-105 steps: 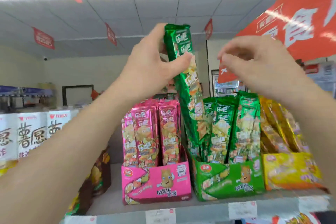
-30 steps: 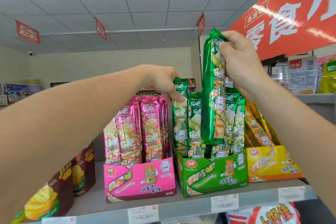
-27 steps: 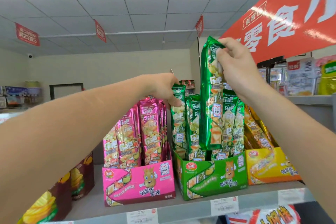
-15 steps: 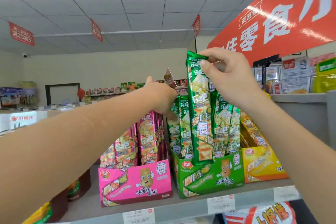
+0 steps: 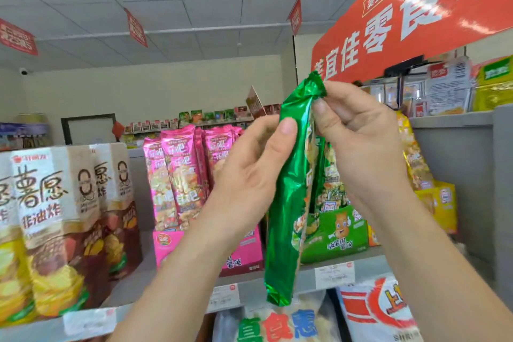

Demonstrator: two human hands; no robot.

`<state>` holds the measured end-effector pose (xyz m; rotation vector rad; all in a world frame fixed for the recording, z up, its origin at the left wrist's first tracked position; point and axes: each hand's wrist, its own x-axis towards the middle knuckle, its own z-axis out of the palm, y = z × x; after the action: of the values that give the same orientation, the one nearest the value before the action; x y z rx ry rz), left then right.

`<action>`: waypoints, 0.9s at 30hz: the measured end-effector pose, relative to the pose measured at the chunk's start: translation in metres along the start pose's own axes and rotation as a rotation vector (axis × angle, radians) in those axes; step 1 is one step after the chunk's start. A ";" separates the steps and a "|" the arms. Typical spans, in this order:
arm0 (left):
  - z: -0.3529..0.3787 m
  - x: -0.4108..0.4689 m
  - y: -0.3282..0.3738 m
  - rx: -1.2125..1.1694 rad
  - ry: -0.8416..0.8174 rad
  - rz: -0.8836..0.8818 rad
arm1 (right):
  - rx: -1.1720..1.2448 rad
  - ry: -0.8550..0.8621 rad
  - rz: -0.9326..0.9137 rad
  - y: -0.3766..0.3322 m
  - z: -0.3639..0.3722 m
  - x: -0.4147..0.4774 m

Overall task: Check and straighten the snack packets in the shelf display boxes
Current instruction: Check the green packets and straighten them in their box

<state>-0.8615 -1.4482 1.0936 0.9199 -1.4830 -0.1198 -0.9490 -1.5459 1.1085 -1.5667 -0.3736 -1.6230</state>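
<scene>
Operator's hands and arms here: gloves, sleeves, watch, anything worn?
Nothing worn that shows. Left hand and right hand are bare: no gloves, rings or watch. Left forearm and right forearm are bare to the frame edge, no sleeve in view. Nails short, unpainted.

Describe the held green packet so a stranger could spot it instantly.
Under the red banner, on the grey shelf, find the green display box. In front of it both hands hold a long green packet near-upright: right hand pinching the crimped top, left hand just below. It alone is out of a box, showing plain shiny foil.
</scene>
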 end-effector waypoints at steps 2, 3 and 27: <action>0.002 -0.005 -0.004 -0.039 0.087 -0.006 | 0.027 -0.014 0.045 0.002 0.004 -0.013; 0.003 -0.008 -0.005 -0.070 0.105 -0.027 | 0.029 -0.011 0.061 0.003 0.005 -0.019; -0.002 -0.020 -0.008 -0.367 0.347 -0.165 | 0.130 -0.143 0.707 0.004 0.001 -0.163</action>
<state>-0.8591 -1.4413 1.0733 0.7189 -1.0201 -0.3253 -0.9651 -1.4901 0.9562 -1.4878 0.0149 -0.9281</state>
